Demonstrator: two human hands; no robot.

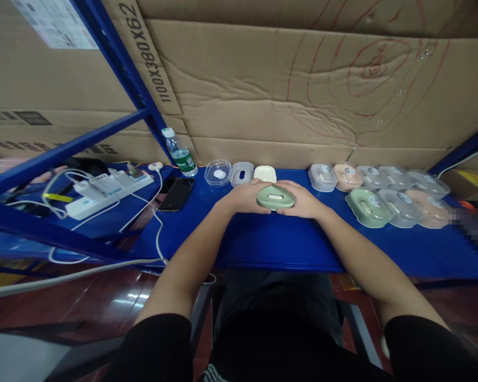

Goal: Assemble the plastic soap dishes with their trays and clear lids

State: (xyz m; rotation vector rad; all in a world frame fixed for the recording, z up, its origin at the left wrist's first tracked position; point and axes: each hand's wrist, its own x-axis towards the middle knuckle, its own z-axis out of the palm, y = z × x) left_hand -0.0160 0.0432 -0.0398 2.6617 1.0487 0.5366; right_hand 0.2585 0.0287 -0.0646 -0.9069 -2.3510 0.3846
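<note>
A green rounded box (276, 197) with a pale oblong piece on top is held between both hands above the blue table (279, 239). My left hand (249, 197) wraps its left side, and my right hand (300, 200) wraps its right side. Just behind them lie a cream piece (265, 173), a grey lid with a dark slot (242, 174) and a clear round-cornered cover (218, 173). To the right, several finished-looking boxes in grey, peach (347, 177) and green (368, 208) sit in two rows.
A water bottle (183, 156) stands at the back left beside a black phone (177, 194). Farther left are a white power strip (107, 193) and loose white cables. A blue metal frame (115, 58) and a cardboard wall (239, 95) border the table.
</note>
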